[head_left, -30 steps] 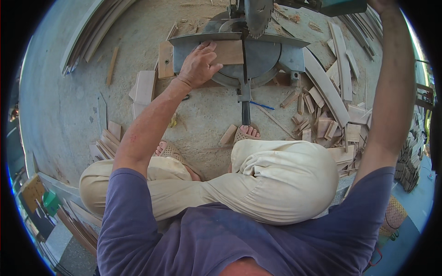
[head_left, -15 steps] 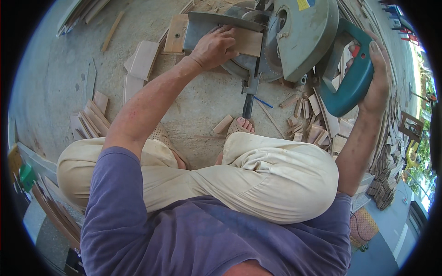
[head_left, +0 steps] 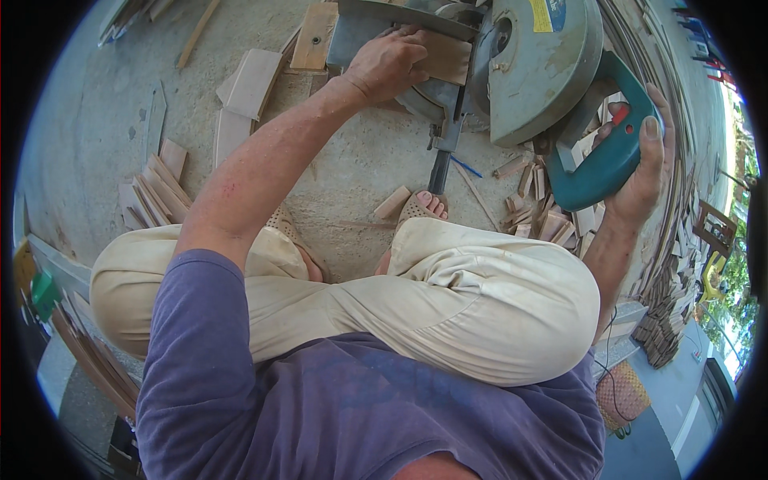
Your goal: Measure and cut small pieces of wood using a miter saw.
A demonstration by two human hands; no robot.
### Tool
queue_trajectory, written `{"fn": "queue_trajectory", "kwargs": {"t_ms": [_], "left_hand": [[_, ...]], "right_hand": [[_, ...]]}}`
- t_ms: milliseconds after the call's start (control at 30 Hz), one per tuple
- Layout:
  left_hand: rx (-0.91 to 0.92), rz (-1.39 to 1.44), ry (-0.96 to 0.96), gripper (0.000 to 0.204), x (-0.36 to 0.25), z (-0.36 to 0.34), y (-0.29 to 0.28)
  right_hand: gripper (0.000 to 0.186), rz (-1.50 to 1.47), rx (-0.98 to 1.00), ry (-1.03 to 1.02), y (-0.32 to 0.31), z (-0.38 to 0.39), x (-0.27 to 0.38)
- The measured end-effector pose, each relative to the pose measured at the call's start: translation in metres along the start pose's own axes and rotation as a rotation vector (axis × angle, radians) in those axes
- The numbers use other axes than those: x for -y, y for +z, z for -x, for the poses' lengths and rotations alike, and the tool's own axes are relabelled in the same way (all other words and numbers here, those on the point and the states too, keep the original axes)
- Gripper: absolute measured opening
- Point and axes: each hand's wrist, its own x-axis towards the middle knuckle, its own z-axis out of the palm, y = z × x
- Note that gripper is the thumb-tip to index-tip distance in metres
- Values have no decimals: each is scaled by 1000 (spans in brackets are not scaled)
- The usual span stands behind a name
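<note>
My left hand (head_left: 390,62) holds a wooden board (head_left: 445,58) down on the grey miter saw base (head_left: 346,40), with its fingers curled over the board against the upright metal fence (head_left: 400,13). My right hand (head_left: 646,164) is wrapped round the teal handle (head_left: 596,178) of the miter saw, thumb along its outer side near a red trigger (head_left: 620,114). The big grey blade guard (head_left: 544,76) stands beside the board's right end. Behind the guard the blade is mostly hidden.
Wood offcuts (head_left: 552,216) lie in a heap below the saw. More boards (head_left: 252,84) rest left of the base, with a stack of slats (head_left: 156,192) nearer me. A single offcut (head_left: 392,202) is by my sandalled foot (head_left: 428,206). At lower right stands a woven basket (head_left: 622,396).
The saw handle, with my right hand on it, has shifted a little toward me and left. Less of the blade shows now. My left hand stays on the board, and the whole view has shifted slightly.
</note>
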Motion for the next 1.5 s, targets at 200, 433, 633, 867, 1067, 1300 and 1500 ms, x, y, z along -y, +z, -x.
{"fn": "queue_trajectory", "kwargs": {"t_ms": [200,433,633,867,1067,1300,1500], "left_hand": [[113,-13,-85,25,-6,-5,-6],[84,-55,-7,26,-2,-2,-5],[126,-38,-42,25,-4,-3,-5],[134,-55,-57,26,-8,-4,-12],[131,-60,-58,26,-7,-5,-11],[102,-51,-34,23,-5,-5,-7],[88,-41,-72,20,-9,-8,-7]], "right_hand": [[53,-11,10,39,2,-2,6],[53,-26,-6,37,3,-3,6],[54,-19,-16,15,5,2,2],[54,-40,1,21,4,-1,5],[55,-71,2,24,4,-3,5],[57,-56,-8,14,5,3,0],[58,-53,8,13,3,5,-2]]}}
